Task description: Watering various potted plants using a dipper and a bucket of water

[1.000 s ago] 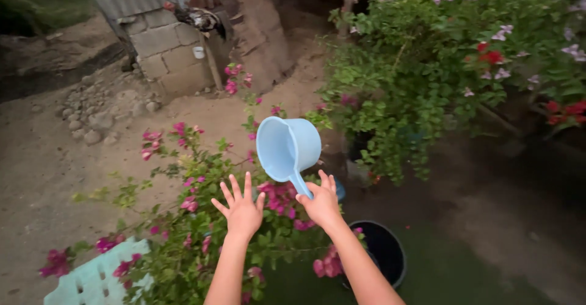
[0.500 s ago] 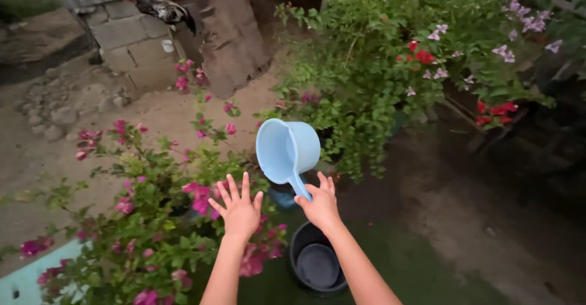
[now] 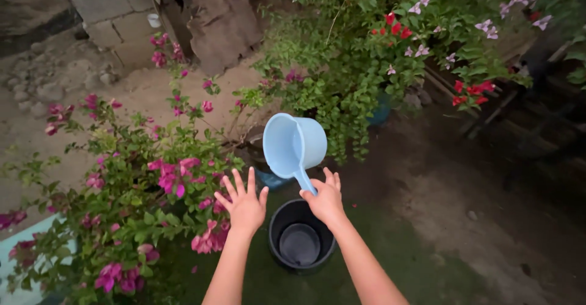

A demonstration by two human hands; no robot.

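My right hand [image 3: 325,199] grips the handle of a light blue plastic dipper [image 3: 293,144], whose mouth is tipped toward the left, over the pink-flowered bush [image 3: 146,183]. My left hand [image 3: 243,202] is spread flat with fingers apart beside the dipper, holding nothing, just above the bush's right edge. Directly under both hands stands a black bucket [image 3: 300,244] on the ground; what it holds is too dark to tell.
A green shrub with red and pale purple flowers [image 3: 390,43] fills the upper right. Concrete blocks [image 3: 113,18] and a rough slab [image 3: 223,18] stand at the back. A pale turquoise object [image 3: 12,262] peeks in at lower left. Bare dirt lies to the right.
The view has shifted so the black bucket now sits under my hands. The dipper stays tipped left in my right hand; my left hand remains spread.
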